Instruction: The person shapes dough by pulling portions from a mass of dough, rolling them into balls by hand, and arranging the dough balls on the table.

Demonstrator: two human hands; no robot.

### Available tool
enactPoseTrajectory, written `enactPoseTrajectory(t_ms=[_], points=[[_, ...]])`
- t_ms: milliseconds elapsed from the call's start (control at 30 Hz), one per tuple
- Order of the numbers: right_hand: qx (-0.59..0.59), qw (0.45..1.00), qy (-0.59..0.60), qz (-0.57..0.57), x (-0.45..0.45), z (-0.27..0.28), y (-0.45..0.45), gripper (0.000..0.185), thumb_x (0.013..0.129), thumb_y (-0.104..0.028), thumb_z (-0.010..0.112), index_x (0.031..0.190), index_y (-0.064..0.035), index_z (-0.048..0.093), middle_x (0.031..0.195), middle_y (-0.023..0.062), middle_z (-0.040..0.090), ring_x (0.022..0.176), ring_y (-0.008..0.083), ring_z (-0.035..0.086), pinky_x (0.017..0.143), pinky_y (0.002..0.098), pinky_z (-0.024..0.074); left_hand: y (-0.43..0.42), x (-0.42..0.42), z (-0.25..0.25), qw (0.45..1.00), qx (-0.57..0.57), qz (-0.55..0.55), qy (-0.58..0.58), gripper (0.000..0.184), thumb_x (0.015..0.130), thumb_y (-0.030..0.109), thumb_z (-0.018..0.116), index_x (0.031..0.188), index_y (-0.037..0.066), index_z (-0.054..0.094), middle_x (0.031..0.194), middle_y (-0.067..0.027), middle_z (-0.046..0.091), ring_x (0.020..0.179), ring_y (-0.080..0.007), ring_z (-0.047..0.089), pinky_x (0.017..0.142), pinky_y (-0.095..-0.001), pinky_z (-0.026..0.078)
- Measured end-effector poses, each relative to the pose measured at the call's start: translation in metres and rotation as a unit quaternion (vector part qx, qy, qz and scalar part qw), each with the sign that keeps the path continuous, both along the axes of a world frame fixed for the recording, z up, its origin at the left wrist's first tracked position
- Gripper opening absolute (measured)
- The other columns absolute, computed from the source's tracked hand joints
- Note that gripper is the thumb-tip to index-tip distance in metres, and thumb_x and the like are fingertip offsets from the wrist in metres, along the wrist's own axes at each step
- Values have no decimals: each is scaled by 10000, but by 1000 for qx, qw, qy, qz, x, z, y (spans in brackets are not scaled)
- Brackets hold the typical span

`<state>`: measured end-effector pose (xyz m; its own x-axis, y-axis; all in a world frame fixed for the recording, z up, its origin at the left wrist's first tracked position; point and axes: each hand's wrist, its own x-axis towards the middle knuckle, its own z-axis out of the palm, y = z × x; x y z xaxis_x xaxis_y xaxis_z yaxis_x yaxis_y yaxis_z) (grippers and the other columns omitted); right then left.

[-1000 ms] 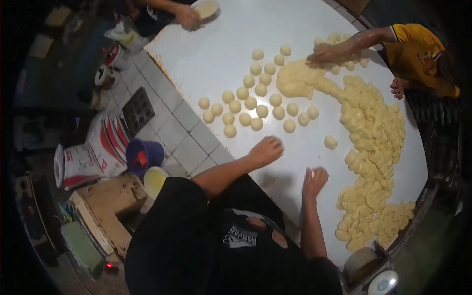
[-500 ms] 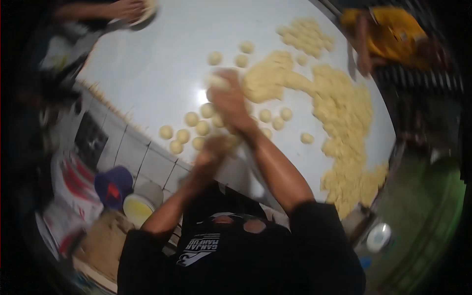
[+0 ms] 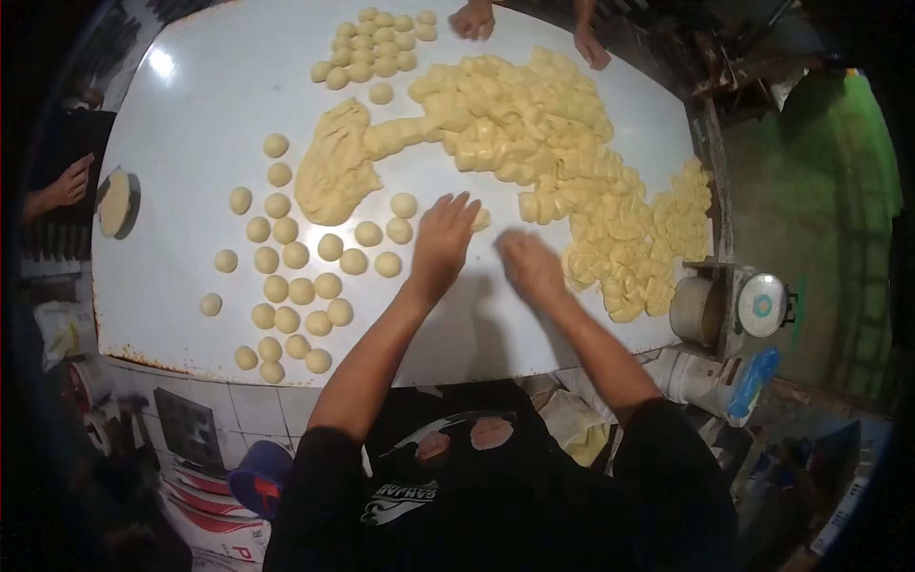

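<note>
My left hand [image 3: 443,244] is palm down over the white table, its fingers stretched out. Right beside its fingertips is a small piece of dough [image 3: 482,220]; whether they touch is unclear. Slightly blurred, my right hand [image 3: 530,269] has its fingers curled in, and anything inside them is hidden. Left of my hands, several round dough balls [image 3: 301,291] are spread on the table. Beyond them lies a smooth lump of dough [image 3: 335,167], joined by a thick strip to a large mass of cut dough pieces [image 3: 543,124] that curves down to the right.
More dough balls [image 3: 372,46] cluster at the far side of the white table [image 3: 172,267]. Another person's hands [image 3: 474,19] rest at the far edge. At left, another person's hand [image 3: 71,183] is near a round dish [image 3: 115,203]. A pot [image 3: 698,310] stands at the right edge.
My view has turned, so the table's contents sit further left. My hands, blurred and further left among the dough balls before, are now to the right of them, side by side.
</note>
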<state>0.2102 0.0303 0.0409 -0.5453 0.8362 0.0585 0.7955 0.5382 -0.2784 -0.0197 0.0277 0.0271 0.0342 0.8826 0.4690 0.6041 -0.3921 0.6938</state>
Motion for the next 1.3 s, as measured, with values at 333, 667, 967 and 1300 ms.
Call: enactPoseTrajectory(t_ms=[333,667,967,1300], points=[[82,958,221,165,41,-18,-79,150,973,-117,701,836,-94,646,764,101,556,789,254,677,728,385,585,-243,-35,-50,959,-255,-44,117,298,939,185,773,1165,31,656,1157,-195,650,1068,-420,640,917,-522,517],[-52,962,145,227,31,-78,-129,261,891,-336,777,874,-94,678,1010,139,637,1015,339,616,908,504,478,-230,17,-61,982,-180,-11,62,222,894,176,804,1054,81,683,1068,-139,664,1033,-374,619,939,-507,468],[2,991,133,28,-34,-92,-145,368,841,-330,859,993,-82,633,1033,145,617,1040,376,601,918,532,457,-215,10,-62,974,-212,-21,78,178,900,202,769,999,93,669,1044,-114,634,990,-348,615,873,-491,476],[7,998,58,-24,-48,-92,-140,264,882,-322,776,885,-94,642,982,143,650,966,388,607,905,543,462,-223,-11,-67,987,-144,-33,57,172,904,220,756,899,100,633,934,-121,598,917,-355,599,825,-504,465]])
